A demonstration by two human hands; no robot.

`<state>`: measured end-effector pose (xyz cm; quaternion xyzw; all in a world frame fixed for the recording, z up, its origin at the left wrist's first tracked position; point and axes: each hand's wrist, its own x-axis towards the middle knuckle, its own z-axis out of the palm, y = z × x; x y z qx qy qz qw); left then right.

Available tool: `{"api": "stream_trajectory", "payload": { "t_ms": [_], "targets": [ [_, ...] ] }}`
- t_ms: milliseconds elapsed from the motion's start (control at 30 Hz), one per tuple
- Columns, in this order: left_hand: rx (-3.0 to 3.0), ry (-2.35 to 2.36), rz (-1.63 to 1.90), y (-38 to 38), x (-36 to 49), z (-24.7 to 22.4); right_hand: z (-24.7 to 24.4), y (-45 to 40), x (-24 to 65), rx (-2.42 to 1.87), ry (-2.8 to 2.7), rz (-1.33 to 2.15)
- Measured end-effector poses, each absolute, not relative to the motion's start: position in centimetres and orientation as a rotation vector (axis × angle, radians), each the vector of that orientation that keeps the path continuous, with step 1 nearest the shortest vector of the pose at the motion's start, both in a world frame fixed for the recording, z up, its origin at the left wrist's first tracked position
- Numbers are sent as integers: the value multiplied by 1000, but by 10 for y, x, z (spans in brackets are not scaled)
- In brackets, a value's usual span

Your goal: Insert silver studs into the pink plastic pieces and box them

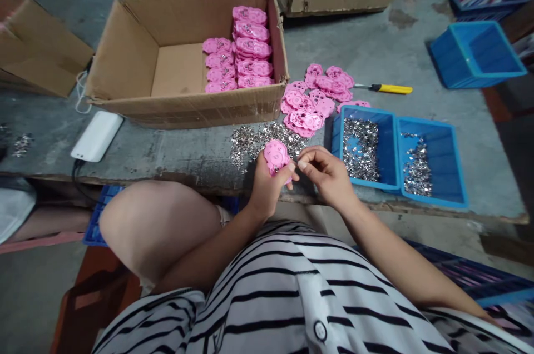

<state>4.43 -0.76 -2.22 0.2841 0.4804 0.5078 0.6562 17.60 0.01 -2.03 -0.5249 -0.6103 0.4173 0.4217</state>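
Observation:
My left hand is closed round a pink plastic piece shaped like a cartoon figure, held just over the table's front edge. Close to its right side, my right hand has thumb and forefinger pinched together; whatever is between them is too small to make out. Beneath and behind the hands, small shiny metal parts lie scattered on the table. A loose heap of similar pink pieces lies beyond my right hand.
Stacked pink pieces fill the right side of an open cardboard box. Two blue bins of metal parts stand at right, with a yellow-handled knife behind. A white power bank with cables lies left; another blue bin stands far right.

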Motion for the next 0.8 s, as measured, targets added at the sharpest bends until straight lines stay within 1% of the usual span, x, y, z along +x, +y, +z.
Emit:
{"api": "stream_trajectory", "payload": {
  "t_ms": [133,467,800],
  "targets": [
    [547,875,1119,-7,41,-21,-14,3,179,-1322,-1493,1105],
    [637,849,1090,-9,39,-32,-10,5,178,-1314,-1465,1319],
    [672,812,982,-9,37,-36,-7,6,178,-1341,-1458,1395]
  ]
}}
